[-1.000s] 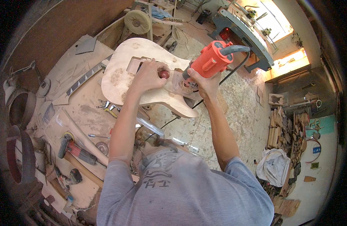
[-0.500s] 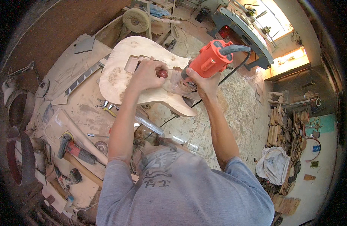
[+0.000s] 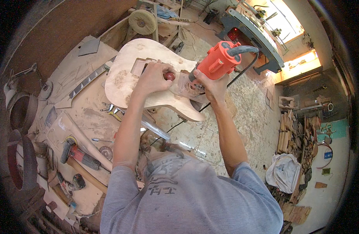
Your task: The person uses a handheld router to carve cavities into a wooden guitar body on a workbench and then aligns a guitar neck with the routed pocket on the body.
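A pale wooden electric guitar body [image 3: 127, 80] with routed cavities lies in front of me above the bench. On its right part, near the neck end, stands a red corded router [image 3: 218, 61] with a clear base plate [image 3: 184, 84]. My right hand [image 3: 212, 86] is wrapped round the router's lower housing. My left hand [image 3: 153, 78] is closed round a dark red round knob [image 3: 169, 76] beside the base plate, its wrist over the guitar body. The router's bit is too small and hidden to make out.
The dusty bench [image 3: 91, 121] at left carries a red and black power tool [image 3: 82, 154], a cordless drill [image 3: 72, 183] and sanding belts [image 3: 20, 162]. A black cord [image 3: 242, 74] runs from the router behind my right hand. A large machine [image 3: 249, 37] stands far right; wood scraps [image 3: 284, 134] are stacked at right.
The whole view has shifted very slightly. Both hands keep their grips, and the router shows no clear movement over the guitar body.
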